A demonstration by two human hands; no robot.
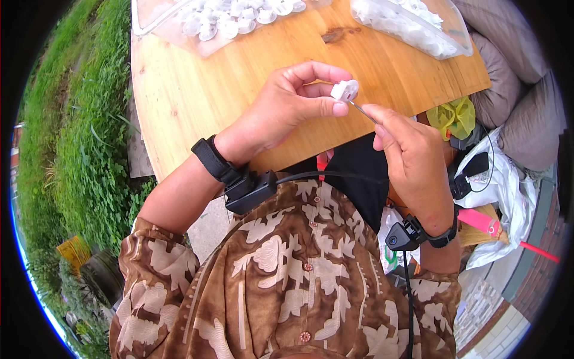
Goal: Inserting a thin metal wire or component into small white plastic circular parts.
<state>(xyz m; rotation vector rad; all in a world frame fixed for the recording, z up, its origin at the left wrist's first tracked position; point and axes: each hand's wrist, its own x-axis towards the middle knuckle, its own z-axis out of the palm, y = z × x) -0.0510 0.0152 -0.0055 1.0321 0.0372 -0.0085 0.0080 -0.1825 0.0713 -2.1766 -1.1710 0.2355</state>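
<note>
My left hand (293, 99) pinches a small round white plastic part (345, 90) between thumb and fingers, above the wooden table's near edge. From the right, my right hand (409, 140) grips a thin metal tool (363, 112), like a slim screwdriver. Its handle is hidden inside my fist. The tool's tip meets the lower edge of the white part; whether it is inside a hole cannot be made out.
On the wooden table (239, 78), a clear bin (161, 30) of similar white parts stands far left, and a second clear tray (460, 45) of white pieces far right. Right of the table are a yellow bag (452, 116), grey cushions (526, 113) and a white sack (508, 197).
</note>
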